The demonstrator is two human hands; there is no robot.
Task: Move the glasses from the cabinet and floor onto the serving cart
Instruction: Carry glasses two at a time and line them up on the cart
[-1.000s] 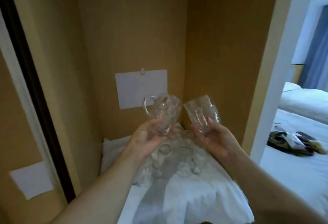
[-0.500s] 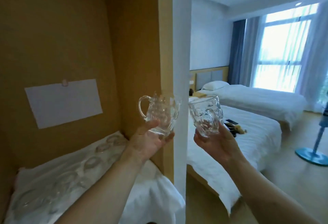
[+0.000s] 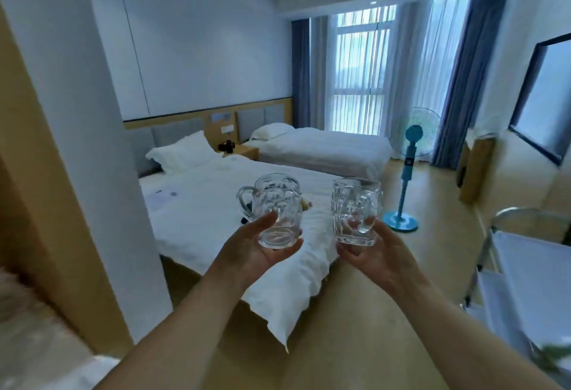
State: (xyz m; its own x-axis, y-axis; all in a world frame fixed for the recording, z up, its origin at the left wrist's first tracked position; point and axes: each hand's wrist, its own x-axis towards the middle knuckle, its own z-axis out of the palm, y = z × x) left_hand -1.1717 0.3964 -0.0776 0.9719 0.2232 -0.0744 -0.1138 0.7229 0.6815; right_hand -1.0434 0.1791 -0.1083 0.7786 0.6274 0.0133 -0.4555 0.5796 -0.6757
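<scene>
Left hand [image 3: 256,250] cups the base of a clear dimpled glass mug [image 3: 275,208] from below, thumb up its near side, fingers curled under; mug upright, mouth up, loop handle pointing left. Right hand [image 3: 375,255] grips a 2nd dimpled mug [image 3: 355,210] likewise at the base, also upright w/ long axis vertical, its handle facing the person, just beside the thumb. Both mugs are thick moulded glass held side by side, slightly apart, over the white bed [image 3: 216,219] and wood floor [image 3: 355,328]; metal-framed serving cart [image 3: 531,266] w/ white shelves stands at the right edge.
</scene>
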